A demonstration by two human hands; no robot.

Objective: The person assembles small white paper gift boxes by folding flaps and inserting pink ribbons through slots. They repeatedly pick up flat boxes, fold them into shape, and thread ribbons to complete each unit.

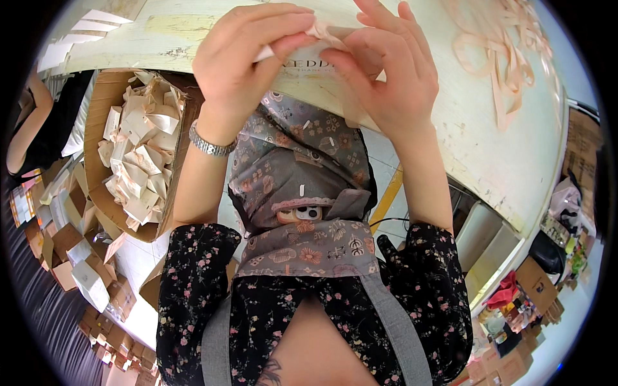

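Note:
My left hand (241, 55) is closed, its thumb and fingers pinching a pale pink ribbon (320, 31) near the top of the view. Opposite it, my right hand (393, 67) grips the same ribbon between thumb and forefinger, with its other fingers lifted and spread. Between and below the hands is a small white paper piece (293, 65) with dark print, maybe a box or bag. My fingers cover much of it, so its full shape is hidden.
Loose pink ribbons (499, 55) lie on the right of the pale worktable (473, 151). A cardboard box (100, 154) heaped with small white paper boxes (145, 145) stands left. White pieces (84, 29) lie far left, near another person's arm (29, 122). Cartons (71, 251) crowd the floor.

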